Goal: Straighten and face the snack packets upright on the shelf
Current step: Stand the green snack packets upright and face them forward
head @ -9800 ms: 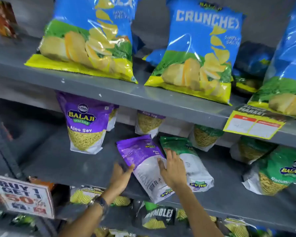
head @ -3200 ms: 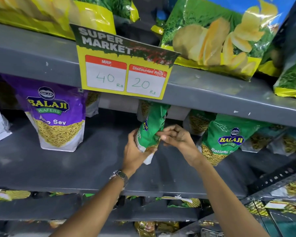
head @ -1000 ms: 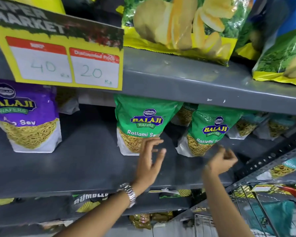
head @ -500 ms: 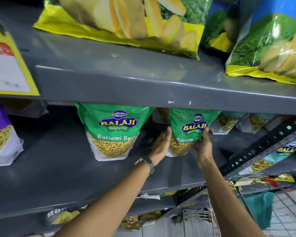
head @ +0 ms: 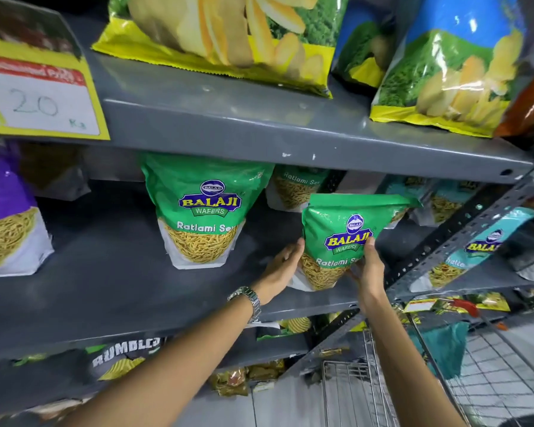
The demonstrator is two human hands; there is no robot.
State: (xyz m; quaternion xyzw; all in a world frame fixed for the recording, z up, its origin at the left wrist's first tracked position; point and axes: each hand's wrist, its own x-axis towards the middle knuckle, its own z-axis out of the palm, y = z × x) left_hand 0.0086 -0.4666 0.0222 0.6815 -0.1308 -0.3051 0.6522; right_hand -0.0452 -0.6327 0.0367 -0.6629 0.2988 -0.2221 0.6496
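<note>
A green Balaji Ratlami Sev packet (head: 336, 238) stands upright near the front right of the grey middle shelf (head: 105, 272), label facing me. My left hand (head: 282, 266) presses its left side and my right hand (head: 369, 269) holds its right side, thumb on the label. A second green Ratlami Sev packet (head: 204, 211) stands upright to the left, untouched. Another green packet (head: 296, 186) sits behind them. At the far left stands a purple sev packet (head: 7, 220).
The upper shelf (head: 259, 131) carries big chip bags (head: 228, 32) and a yellow price card (head: 40, 97) on its edge. Teal packets (head: 481, 241) lie on the neighbouring rack to the right. A wire trolley (head: 367, 386) stands below.
Both hands closed on the right green packet and drew it forward toward the shelf's front edge. The view shifted slightly left and closer.
</note>
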